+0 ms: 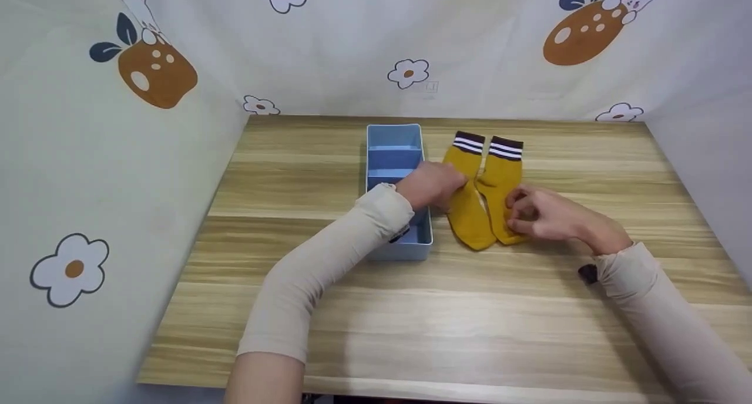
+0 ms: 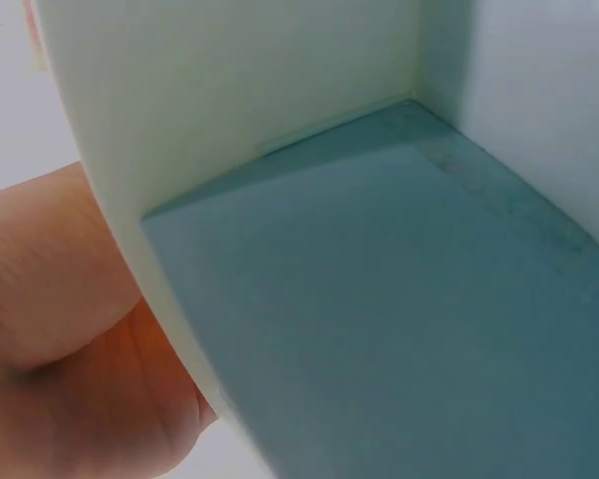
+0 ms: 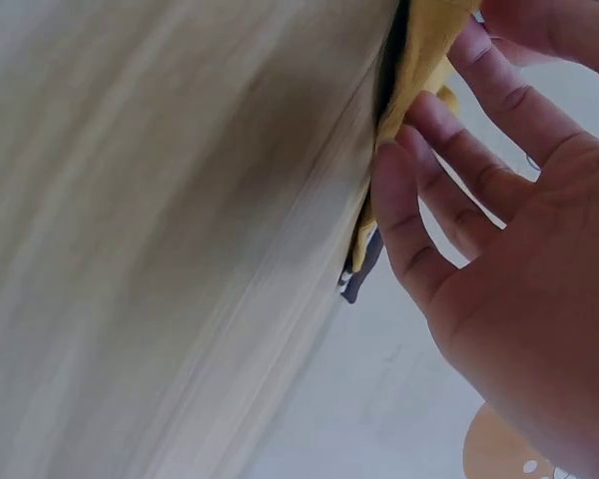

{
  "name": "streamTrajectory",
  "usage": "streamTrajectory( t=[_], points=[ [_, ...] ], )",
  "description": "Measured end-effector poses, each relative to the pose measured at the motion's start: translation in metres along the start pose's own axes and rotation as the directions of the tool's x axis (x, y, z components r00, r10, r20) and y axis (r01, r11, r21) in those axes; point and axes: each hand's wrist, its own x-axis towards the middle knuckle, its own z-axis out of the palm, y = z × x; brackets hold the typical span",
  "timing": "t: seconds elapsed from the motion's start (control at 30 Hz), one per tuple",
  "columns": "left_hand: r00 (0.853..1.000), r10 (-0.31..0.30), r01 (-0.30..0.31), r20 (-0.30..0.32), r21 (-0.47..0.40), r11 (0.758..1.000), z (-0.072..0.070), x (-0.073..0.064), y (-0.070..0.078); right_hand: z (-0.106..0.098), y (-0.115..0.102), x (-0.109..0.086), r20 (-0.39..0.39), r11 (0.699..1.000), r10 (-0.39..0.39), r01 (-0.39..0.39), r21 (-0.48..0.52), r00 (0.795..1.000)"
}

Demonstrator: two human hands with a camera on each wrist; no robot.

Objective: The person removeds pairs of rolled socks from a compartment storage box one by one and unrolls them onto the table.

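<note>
Two mustard-yellow socks lie side by side on the table, toes toward me. Each has a dark cuff with white stripes. My left hand point(image 1: 432, 184) reaches across a blue divided box point(image 1: 398, 252) to the outer edge of the left sock point(image 1: 472, 219); its fingertips are mostly hidden. At the outer edge of the right sock point(image 1: 502, 184) is my right hand point(image 1: 549, 214), fingers bent, with a gap between thumb and forefinger. In the right wrist view, its spread fingertips point(image 3: 394, 175) touch the edge of the yellow fabric. The box wall fills most of the left wrist view.
The box stands just left of the socks, its long side running away from me, with several compartments. Wood-grain table point(image 1: 376, 327) surrounds both. A white patterned cloth point(image 1: 329, 57) hangs behind the table and along its sides.
</note>
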Motion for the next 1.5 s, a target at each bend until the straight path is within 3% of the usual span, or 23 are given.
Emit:
streamTrajectory(
  t=[0.17, 0.33, 0.5, 0.6, 0.8, 0.93, 1.07, 1.23, 1.5],
  points=[
    [1.0, 0.007, -0.007, -0.011, -0.003, 1.0, 0.001, -0.001, -0.001, -0.003, -0.004, 0.006, 0.001, 0.999, -0.011, 0.011, -0.049, 1.0],
    [1.0, 0.025, -0.025, 0.005, -0.073, 0.997, -0.001, -0.001, -0.004, -0.009, -0.011, 0.015, 0.026, 0.996, -0.026, 0.028, -0.084, 0.999],
    [0.998, 0.054, -0.058, -0.028, -0.17, 0.984, -0.006, -0.001, -0.01, -0.017, -0.021, 0.027, 0.081, 0.998, 0.069, -0.068, -0.018, 0.994],
    [0.994, 0.07, -0.084, -0.087, -0.175, 0.981, -0.011, -0.005, -0.014, -0.017, -0.028, 0.037, 0.034, 0.996, 0.085, -0.085, -0.007, 0.996],
    [0.981, 0.032, -0.074, -0.189, -0.22, 0.973, -0.029, -0.025, -0.021, -0.015, -0.043, 0.054, -0.148, 0.999, -0.005, -0.002, -0.045, 0.989],
    [0.959, -0.021, -0.066, -0.282, -0.294, 0.954, -0.033, -0.043, -0.034, -0.014, -0.056, 0.062, -0.21, 0.999, -0.034, 0.026, -0.042, 0.977],
    [0.93, -0.08, -0.055, -0.359, -0.351, 0.935, -0.028, -0.063, -0.051, -0.012, -0.067, 0.071, -0.233, 0.996, -0.087, 0.08, -0.042, 0.968],
    [0.906, -0.126, -0.067, -0.405, -0.43, 0.9, -0.011, -0.083, -0.073, -0.008, -0.078, 0.082, -0.227, 0.989, -0.147, 0.139, -0.047, 0.963],
    [0.872, -0.237, -0.016, -0.429, -0.509, 0.861, 0.024, -0.108, -0.099, -0.003, -0.093, 0.099, -0.189, 0.98, -0.194, 0.199, 0.011, 0.963]
  ],
)
